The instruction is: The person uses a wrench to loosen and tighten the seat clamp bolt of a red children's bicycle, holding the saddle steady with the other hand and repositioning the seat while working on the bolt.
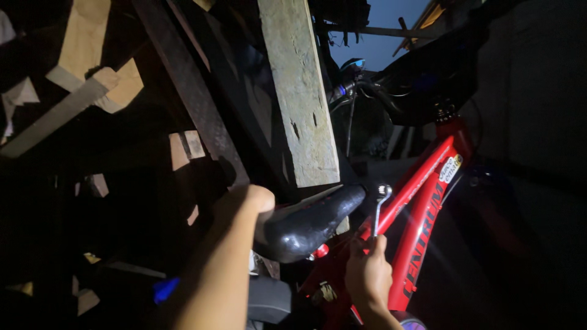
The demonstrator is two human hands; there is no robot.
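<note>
The left hand [247, 205] is gripping the rear of the black bicycle saddle [309, 223], the fingers wrapping over its back edge and out of sight, while the right hand [367, 272] is clenching around the lower end of a slim ring spanner [379, 211] and holding it upright, its ring end standing just beside the saddle's nose. The saddle is sitting low in the middle of the view, above the red bicycle frame [422, 208] that is slanting up toward the dark handlebar [391, 98] at the top right. The spanner is looking like stiff, polished steel, light but likely slippery, so it is probably best taken well down the shank, as the fist is doing now. The saddle's glossy cover is looking smooth and slightly padded over a hard shell; holding it at the broad rear seems to be giving the firmest purchase. Behind the saddle, a pale weathered plank [302, 91] and dark timbers [189, 85] are leaning in shadow, with lighter wood offcuts [92, 73] stacking up at the left.
</note>
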